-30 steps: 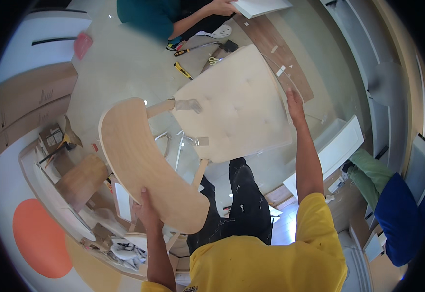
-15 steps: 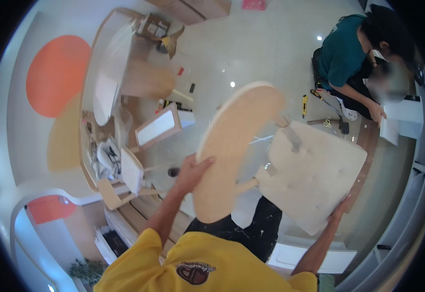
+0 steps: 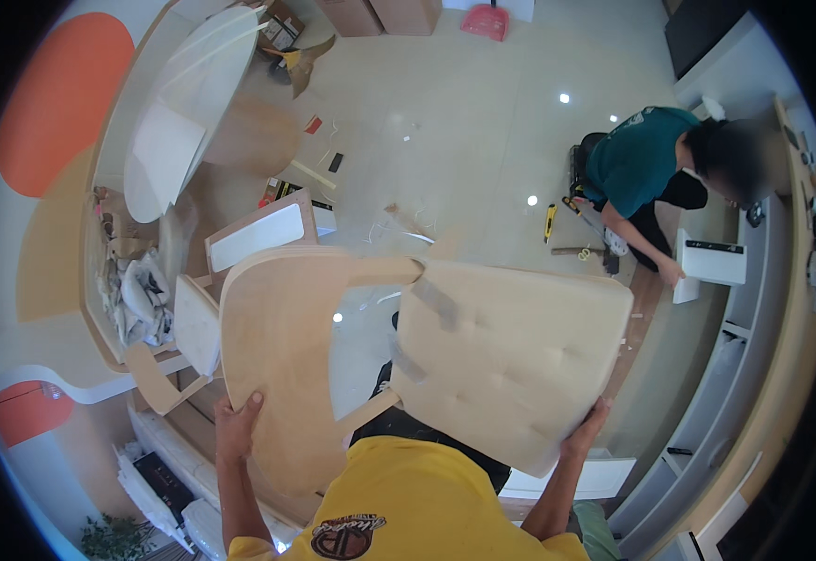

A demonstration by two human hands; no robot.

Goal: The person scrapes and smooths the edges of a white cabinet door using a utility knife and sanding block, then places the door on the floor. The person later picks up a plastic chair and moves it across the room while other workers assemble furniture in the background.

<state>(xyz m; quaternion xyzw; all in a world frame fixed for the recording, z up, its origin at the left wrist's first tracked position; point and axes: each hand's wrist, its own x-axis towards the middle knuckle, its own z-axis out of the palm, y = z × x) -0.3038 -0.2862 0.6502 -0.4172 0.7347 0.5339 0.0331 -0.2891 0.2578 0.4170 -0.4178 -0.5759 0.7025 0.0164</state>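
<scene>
the chair [image 3: 399, 355] is held up off the floor in front of the person, tipped over so its pale cushioned seat [image 3: 511, 360] faces the camera on the right and its curved wooden backrest [image 3: 277, 365] lies on the left. thin wooden struts join the two, with a gap between them through which the glossy floor [image 3: 464, 122] shows.

the left hand [image 3: 237, 425] grips the lower edge of the backrest, fingers curled onto the wood and thumb lying along the face. the right hand [image 3: 584, 432] clasps the lower right corner of the seat, fingers wrapped round the edge; how far they reach behind cannot be told. both forearms come up from the yellow shirt [image 3: 408, 505] at the bottom.

just left of the chair stand other chair parts [image 3: 258, 234] with white panels, and beside them a heap of crumpled wrapping [image 3: 137, 290]. further up left a round table [image 3: 188, 103] lies tilted, near an orange patch on the wall.

well apart, at upper right, another person in a teal shirt [image 3: 637, 164] crouches by a low shelf unit [image 3: 754, 309], one hand on a white board [image 3: 712, 266]. a yellow knife [image 3: 550, 222] and other tools lie on the floor beside them. a pink dustpan [image 3: 485, 21] sits at the top edge.
</scene>
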